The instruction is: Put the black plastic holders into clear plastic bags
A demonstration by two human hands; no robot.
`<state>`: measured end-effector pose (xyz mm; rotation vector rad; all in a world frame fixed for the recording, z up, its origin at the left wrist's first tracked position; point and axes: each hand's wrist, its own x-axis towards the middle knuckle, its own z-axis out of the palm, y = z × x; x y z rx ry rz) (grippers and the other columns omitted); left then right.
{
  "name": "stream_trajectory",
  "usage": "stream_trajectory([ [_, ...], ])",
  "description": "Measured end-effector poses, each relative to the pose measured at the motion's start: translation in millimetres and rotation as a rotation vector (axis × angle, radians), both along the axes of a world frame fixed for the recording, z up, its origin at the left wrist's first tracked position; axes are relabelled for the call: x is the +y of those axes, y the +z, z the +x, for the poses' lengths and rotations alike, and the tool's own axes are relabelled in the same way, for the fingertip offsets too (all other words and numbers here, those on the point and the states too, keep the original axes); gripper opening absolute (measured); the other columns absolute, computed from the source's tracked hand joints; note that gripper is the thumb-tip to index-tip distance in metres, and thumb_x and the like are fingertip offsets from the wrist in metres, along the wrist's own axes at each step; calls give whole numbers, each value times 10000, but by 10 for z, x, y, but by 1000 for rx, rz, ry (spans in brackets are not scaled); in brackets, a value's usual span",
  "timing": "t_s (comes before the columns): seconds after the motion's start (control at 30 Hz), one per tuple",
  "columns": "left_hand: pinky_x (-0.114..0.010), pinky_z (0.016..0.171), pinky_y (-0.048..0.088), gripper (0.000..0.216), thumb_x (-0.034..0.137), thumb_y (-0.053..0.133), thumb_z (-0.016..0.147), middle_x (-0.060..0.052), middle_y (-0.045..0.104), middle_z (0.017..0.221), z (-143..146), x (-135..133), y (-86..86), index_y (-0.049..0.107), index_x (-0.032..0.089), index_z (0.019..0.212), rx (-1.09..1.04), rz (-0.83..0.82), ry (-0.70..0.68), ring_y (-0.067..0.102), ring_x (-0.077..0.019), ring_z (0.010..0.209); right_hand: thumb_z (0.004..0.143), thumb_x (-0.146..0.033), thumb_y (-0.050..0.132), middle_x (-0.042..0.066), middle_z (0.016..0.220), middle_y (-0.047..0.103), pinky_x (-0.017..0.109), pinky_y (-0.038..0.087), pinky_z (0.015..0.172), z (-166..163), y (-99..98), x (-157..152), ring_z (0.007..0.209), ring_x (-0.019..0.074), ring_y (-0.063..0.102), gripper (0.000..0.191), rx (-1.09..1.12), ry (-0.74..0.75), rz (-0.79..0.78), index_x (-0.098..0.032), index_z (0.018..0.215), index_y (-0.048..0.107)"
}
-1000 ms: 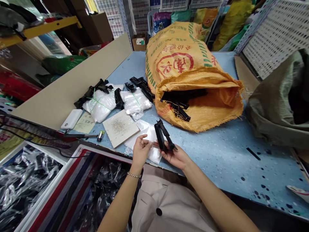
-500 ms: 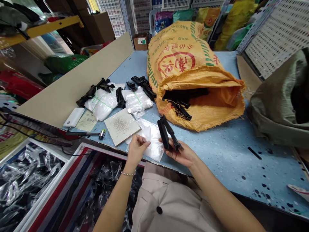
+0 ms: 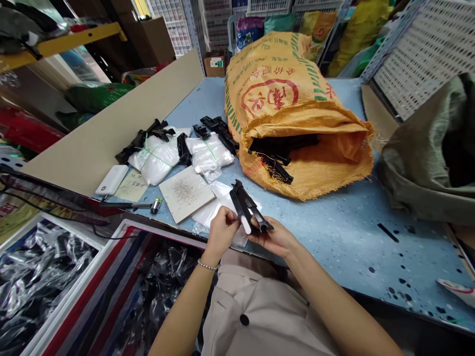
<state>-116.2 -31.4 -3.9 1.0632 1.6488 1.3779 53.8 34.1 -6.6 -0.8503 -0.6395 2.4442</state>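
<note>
My right hand (image 3: pixel 275 238) grips a black hinged-looking part (image 3: pixel 248 206) with two long arms, its far end pointing away from me. Close beside its lower end, my left hand (image 3: pixel 223 228) is closed in a pinch; whatever lies between its fingertips is too small to make out. Beneath both hands lie thin clear plastic bags (image 3: pixel 210 211), partly covered by them. A square grey-white tile (image 3: pixel 187 194) with brown specks sits just left of the bags. Beyond it are bundled clear bags (image 3: pixel 211 154) tied with green string, with similar black parts (image 3: pixel 219 129) around them.
An orange woven sack (image 3: pixel 274 99) lies open toward me with black parts inside. A grey-green sack (image 3: pixel 415 168) stands at the right. Along the left table edge are a white power bank (image 3: pixel 112 180), a paper note (image 3: pixel 131 186) and a hammer-like tool (image 3: pixel 137 204). Crates of plastic-wrapped items stand below left.
My left hand has moved right, up against the black part. My right hand has shifted slightly left and turned the part, so a pale strip shows on its lower arm.
</note>
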Motion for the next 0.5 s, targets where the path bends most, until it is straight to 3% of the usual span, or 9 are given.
stream_trajectory([
  [0.2,-239,647,421,344,224,720,646,62,483,688,-64,-21,16,383,213,712,-191,18,8,484,-95,629,733,-206,752,76,923,703,202,566,566,62,23,35,694,124,646,137,17,-19,-23,-139,797,651],
  [0.4,-228,593,365,180,170,619,701,61,486,649,95,-5,80,442,208,696,187,-47,40,442,-102,597,691,-233,795,21,775,679,228,582,630,-35,111,-71,666,109,632,251,1,29,8,-136,889,677],
  [0.5,-227,604,367,180,150,602,696,59,480,653,133,13,56,432,208,690,174,-32,18,438,-104,605,665,-272,817,13,711,654,218,570,600,-82,91,-81,625,99,607,239,-63,-2,36,-125,786,673],
])
